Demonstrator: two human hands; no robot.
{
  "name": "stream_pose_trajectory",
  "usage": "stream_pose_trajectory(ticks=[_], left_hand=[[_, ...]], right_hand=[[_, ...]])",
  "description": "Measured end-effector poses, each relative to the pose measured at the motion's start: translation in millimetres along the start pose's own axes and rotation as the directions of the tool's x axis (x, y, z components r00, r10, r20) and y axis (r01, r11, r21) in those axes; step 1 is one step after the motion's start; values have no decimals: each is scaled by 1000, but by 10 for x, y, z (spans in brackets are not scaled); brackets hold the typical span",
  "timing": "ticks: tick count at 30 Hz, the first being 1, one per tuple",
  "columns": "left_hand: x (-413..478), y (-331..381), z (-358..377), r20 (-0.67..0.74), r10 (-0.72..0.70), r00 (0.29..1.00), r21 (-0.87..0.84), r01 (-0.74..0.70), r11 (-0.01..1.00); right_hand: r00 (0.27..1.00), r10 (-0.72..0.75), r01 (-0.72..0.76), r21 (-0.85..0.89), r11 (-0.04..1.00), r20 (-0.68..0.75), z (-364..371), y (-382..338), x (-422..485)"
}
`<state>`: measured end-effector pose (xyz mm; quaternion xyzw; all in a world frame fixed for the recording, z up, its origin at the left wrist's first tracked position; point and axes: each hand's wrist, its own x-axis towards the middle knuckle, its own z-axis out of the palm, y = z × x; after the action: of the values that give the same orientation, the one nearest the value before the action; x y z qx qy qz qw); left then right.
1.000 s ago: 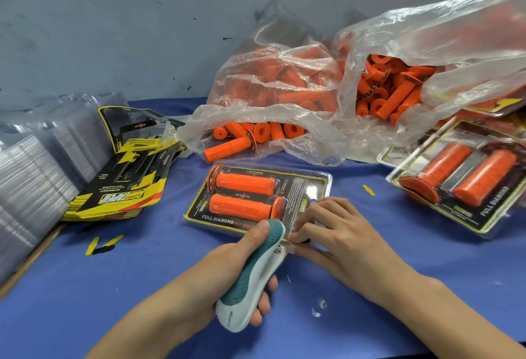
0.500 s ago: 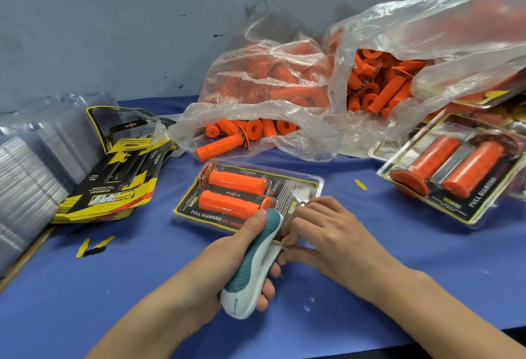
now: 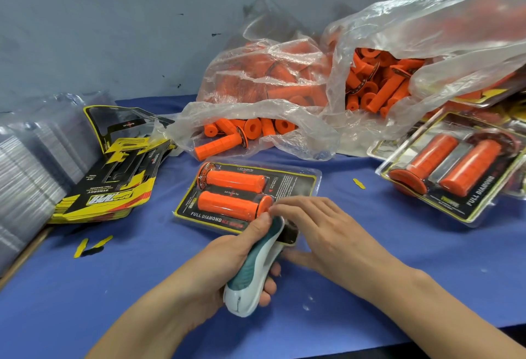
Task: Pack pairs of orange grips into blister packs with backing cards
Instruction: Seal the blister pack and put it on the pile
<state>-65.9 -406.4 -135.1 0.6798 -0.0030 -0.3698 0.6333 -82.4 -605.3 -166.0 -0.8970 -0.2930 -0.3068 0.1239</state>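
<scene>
A blister pack (image 3: 244,196) with two orange grips and a black-and-yellow backing card lies in the middle of the blue table. My left hand (image 3: 227,262) grips a teal-and-white stapler (image 3: 256,270) whose nose sits at the pack's near right corner. My right hand (image 3: 318,230) lies on that same corner, fingertips pressing the pack's edge beside the stapler; the thumb is under the hand's side. The corner itself is hidden by both hands.
Two clear bags of loose orange grips (image 3: 370,85) lie behind the pack. A stack of finished packs (image 3: 449,170) sits at the right. Backing cards (image 3: 113,182) and stacked empty blisters (image 3: 25,176) are at the left. Yellow scraps (image 3: 91,244) dot the table.
The stapler's nose has slid further onto the pack's near right corner, and my right hand's fingers have shifted along the edge towards the grips. The camera view has moved slightly.
</scene>
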Motion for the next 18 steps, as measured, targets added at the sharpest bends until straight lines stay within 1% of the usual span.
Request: stream_pose_trajectory(ticks=[2,10,15,17,18], left_hand=[[3,8,1,-7,-8,1000,-15,8,1000],[54,-18,-12,-6,-36,999,-48,36,998],[39,4,-55,52,-15,999,-42,17,999],[4,30,-104,82,-21,996,12,21,1000],[-32,48,-154,90,-35,995,73,28,997]], right_hand=[[1000,-3,3,-16,1000,29,23,-9,23],[1000,-4,4,22,1000,9,53,-14,30],[999,9,-7,-33,999,32,57,-8,32],[999,13,-9,-73,997,44,48,4,30],[999,20,-16,-85,996,42,40,17,25]])
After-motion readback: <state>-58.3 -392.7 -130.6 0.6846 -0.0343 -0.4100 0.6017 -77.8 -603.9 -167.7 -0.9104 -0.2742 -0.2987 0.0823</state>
